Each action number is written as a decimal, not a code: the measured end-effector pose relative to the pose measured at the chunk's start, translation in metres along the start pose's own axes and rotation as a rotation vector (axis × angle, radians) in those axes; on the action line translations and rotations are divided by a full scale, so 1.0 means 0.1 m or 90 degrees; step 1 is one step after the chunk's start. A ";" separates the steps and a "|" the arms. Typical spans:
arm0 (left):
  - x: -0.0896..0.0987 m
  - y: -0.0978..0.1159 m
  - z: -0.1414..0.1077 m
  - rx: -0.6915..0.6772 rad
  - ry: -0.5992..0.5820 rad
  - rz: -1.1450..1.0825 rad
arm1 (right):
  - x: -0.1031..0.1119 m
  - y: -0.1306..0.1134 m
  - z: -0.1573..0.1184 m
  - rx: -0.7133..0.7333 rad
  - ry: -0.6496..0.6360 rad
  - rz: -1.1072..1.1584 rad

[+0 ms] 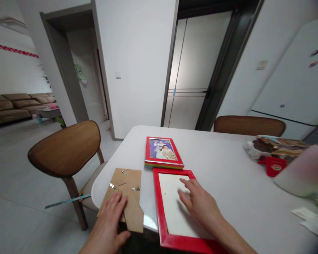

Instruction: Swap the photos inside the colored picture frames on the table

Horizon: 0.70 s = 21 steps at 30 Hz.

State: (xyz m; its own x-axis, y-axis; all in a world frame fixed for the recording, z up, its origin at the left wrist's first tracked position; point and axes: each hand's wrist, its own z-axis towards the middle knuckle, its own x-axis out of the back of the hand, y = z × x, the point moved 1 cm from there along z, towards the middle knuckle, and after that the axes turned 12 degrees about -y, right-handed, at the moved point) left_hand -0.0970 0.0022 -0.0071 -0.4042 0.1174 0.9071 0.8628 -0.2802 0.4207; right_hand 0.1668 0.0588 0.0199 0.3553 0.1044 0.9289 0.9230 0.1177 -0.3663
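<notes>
The right hand (201, 206) is being held over the white panel (172, 218) in the red frame (163, 233), with the fingers loosely spread, the index finger reaching forward, and nothing visibly grasped; whether the panel is being touched by the fingertips cannot be told. By the left hand (108, 218), the near left part of the brown backing board (131, 204) is being covered — fingers lying nearly flat on it, thumb spread apart near its near edge, no firm grip being shown.

From the left fingertips, the board is stretching forward and to the right, its long axis running roughly away from the person. Alongside it, to the right, the frame is being kept apart by a strip of white table (217, 158), its long axis also pointing away. The board is thus lying under the left hand, while the frame is being overlapped by the right hand and forearm — each piece having its own nearer hand.

Farther out, small metal fittings (112, 186) are being shown on the board's upward face. Just beyond the frame's far edge, a photo frame (161, 153) is lying picture side up. At the left, a wooden chair (69, 148) is standing beside the table.
</notes>
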 end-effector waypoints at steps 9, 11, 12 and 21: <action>-0.07 -0.47 -0.04 0.000 0.131 0.110 | -0.53 -1.15 -0.12 0.238 -0.076 0.102; -0.08 -0.36 -0.03 -0.028 0.153 0.133 | -0.50 -1.09 -0.12 0.234 -0.065 0.131; -0.08 -0.28 -0.03 -0.050 0.164 0.144 | -0.45 -1.02 -0.14 0.239 -0.059 0.149; -0.21 0.75 0.23 -0.242 0.046 0.106 | 0.00 0.16 -0.51 0.158 -0.062 0.137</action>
State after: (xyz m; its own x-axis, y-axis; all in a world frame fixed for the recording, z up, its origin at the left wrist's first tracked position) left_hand -0.0168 0.0002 0.0052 -0.3003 -0.0218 0.9536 0.7498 -0.6233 0.2219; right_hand 0.1891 0.0106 0.0171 0.5112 0.2458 0.8235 0.7603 0.3175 -0.5667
